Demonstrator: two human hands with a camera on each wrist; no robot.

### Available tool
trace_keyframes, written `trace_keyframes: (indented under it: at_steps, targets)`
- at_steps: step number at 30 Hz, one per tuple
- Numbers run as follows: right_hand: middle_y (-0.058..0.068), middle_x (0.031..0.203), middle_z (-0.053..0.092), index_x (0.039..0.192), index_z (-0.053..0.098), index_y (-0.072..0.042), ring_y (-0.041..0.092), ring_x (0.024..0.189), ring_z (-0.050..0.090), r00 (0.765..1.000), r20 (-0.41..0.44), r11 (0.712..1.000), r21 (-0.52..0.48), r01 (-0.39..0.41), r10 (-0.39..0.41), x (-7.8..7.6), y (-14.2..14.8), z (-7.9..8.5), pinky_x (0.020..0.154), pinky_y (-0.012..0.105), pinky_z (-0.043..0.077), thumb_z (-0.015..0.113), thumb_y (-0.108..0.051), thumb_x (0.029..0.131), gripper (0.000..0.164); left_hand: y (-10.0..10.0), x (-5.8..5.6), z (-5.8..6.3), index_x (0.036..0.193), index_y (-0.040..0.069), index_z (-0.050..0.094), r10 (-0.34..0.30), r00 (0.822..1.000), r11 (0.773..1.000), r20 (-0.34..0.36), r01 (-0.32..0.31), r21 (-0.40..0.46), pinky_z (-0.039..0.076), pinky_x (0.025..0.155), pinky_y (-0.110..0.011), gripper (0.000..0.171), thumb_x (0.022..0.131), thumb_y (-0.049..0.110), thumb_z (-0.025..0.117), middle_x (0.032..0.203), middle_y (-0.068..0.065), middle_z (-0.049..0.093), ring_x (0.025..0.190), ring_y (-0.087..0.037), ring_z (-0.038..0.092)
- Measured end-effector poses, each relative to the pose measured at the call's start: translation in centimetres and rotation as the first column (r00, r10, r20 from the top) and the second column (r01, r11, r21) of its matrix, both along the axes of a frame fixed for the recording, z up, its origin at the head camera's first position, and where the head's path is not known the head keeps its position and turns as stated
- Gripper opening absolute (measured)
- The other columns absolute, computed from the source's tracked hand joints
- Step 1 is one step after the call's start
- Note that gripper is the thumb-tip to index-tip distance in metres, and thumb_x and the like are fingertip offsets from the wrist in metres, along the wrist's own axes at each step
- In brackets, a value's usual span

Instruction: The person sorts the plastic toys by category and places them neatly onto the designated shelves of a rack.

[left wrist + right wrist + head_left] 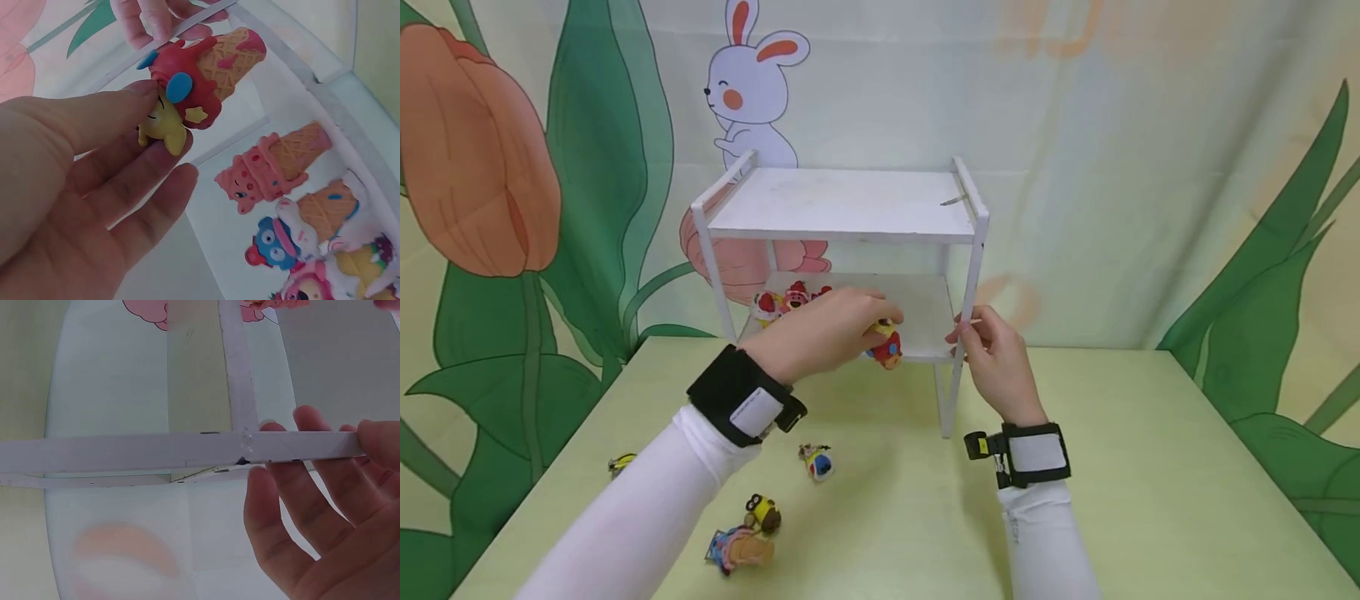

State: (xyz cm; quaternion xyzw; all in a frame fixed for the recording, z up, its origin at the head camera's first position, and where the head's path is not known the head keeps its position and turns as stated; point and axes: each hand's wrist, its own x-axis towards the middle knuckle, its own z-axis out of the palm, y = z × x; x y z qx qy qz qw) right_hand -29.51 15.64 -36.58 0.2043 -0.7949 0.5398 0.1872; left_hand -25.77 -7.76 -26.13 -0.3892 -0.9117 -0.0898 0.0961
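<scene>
My left hand [831, 333] pinches an ice-cream-cone figurine [187, 81] by its yellow head, between thumb and fingers. The figurine has a red middle with blue discs and a waffle cone end; it hangs at the front of the lower shelf [917, 300]. Around the right front post [125, 452] of the white rack curl the fingers of my right hand [1000, 362]. On the lower shelf lie several more cone figurines, among them a pink one [275, 165] and a blue-faced one [306, 225], in a row beside my left hand.
The rack's upper shelf [842, 200] spans above both hands. On the green table in front lie a white-and-blue figurine [817, 462], a yellow-and-brown figurine [763, 512], a cone figurine [741, 550] and a yellow figurine [621, 463] partly behind my left sleeve.
</scene>
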Motion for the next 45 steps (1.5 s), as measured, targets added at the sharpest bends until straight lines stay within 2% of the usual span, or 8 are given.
trace_keyframes:
  at_steps: [7,10,17,20,23,29,37,45]
  targets:
    - [0.010,0.094,0.068,0.114,0.060,-0.005,0.028,0.093,0.066,1.000,0.012,1.000,0.008,0.004,-0.004,0.1,-0.1,0.1,0.081,0.046,0.054,0.049,-0.014,0.104,0.017,1.7,-1.8,0.9,0.119,0.003,0.067,0.027,0.999,0.999,0.030,-0.026,-0.043,0.050,0.089,-0.031,0.026,0.094,0.009,0.067,0.112,-0.010,0.066,0.097,-0.020,0.061]
    - [0.010,0.094,0.068,0.114,0.060,-0.006,0.027,0.092,0.066,1.000,0.011,1.000,0.006,0.005,-0.006,0.1,-0.1,0.0,0.081,0.046,0.054,0.049,-0.015,0.104,0.017,2.1,-2.5,1.3,0.121,0.003,0.066,0.052,0.997,0.997,0.065,-0.048,-0.056,0.050,0.090,-0.030,0.027,0.094,0.009,0.065,0.115,-0.010,0.064,0.100,-0.020,0.059]
    - [0.009,0.094,0.069,0.113,0.060,-0.007,0.026,0.092,0.066,1.000,0.002,1.000,0.011,0.011,-0.011,0.1,0.0,-0.1,0.080,0.044,0.055,0.049,-0.015,0.104,0.017,2.7,-3.8,1.6,0.125,0.006,0.063,0.103,0.976,0.993,0.192,-0.091,-0.073,0.054,0.062,-0.023,0.029,0.096,0.010,0.063,0.120,-0.009,0.062,0.095,-0.019,0.060]
    - [0.010,0.094,0.069,0.114,0.060,-0.004,0.026,0.092,0.066,1.000,-0.004,1.000,0.012,0.009,-0.009,0.1,-0.1,-0.1,0.080,0.045,0.055,0.049,-0.014,0.104,0.018,2.9,-4.3,1.5,0.126,0.006,0.063,0.110,0.975,0.991,0.194,-0.094,-0.091,0.055,0.066,-0.025,0.029,0.097,0.010,0.062,0.121,-0.009,0.061,0.095,-0.019,0.060]
    - [0.010,0.093,0.069,0.115,0.060,-0.003,0.026,0.091,0.066,1.000,-0.007,1.000,0.013,0.010,-0.010,0.1,-0.2,0.0,0.079,0.046,0.055,0.050,-0.014,0.103,0.019,3.0,-4.7,1.4,0.126,0.007,0.063,0.122,0.976,0.988,0.179,-0.103,-0.116,0.055,0.076,-0.028,0.030,0.097,0.012,0.062,0.121,-0.008,0.061,0.098,-0.018,0.058]
    - [0.009,0.093,0.069,0.115,0.060,-0.001,0.024,0.090,0.067,1.000,0.000,1.000,0.015,0.009,-0.009,0.0,-0.2,0.0,0.079,0.044,0.055,0.050,-0.014,0.103,0.021,3.3,-5.2,1.3,0.126,0.006,0.064,0.117,0.983,0.985,0.138,-0.097,-0.143,0.047,0.096,-0.032,0.029,0.097,0.011,0.062,0.123,-0.008,0.062,0.106,-0.017,0.057]
    - [0.009,0.093,0.068,0.113,0.060,-0.005,0.025,0.090,0.066,1.000,-0.001,1.000,0.013,0.012,-0.012,0.1,-0.1,0.0,0.080,0.045,0.055,0.049,-0.014,0.104,0.017,3.5,-5.5,0.9,0.126,0.009,0.064,0.163,0.977,0.976,0.136,-0.139,-0.168,0.046,0.097,-0.034,0.031,0.095,0.011,0.064,0.124,-0.007,0.061,0.106,-0.018,0.056]
    - [0.008,0.093,0.069,0.114,0.060,-0.006,0.024,0.088,0.067,1.000,-0.003,1.000,0.012,0.017,-0.017,0.0,0.1,0.0,0.079,0.044,0.055,0.050,-0.015,0.103,0.017,3.5,-5.5,0.9,0.127,0.009,0.063,0.175,0.975,0.971,0.137,-0.148,-0.190,0.048,0.095,-0.035,0.038,0.090,0.006,0.069,0.123,-0.007,0.060,0.107,-0.019,0.055]
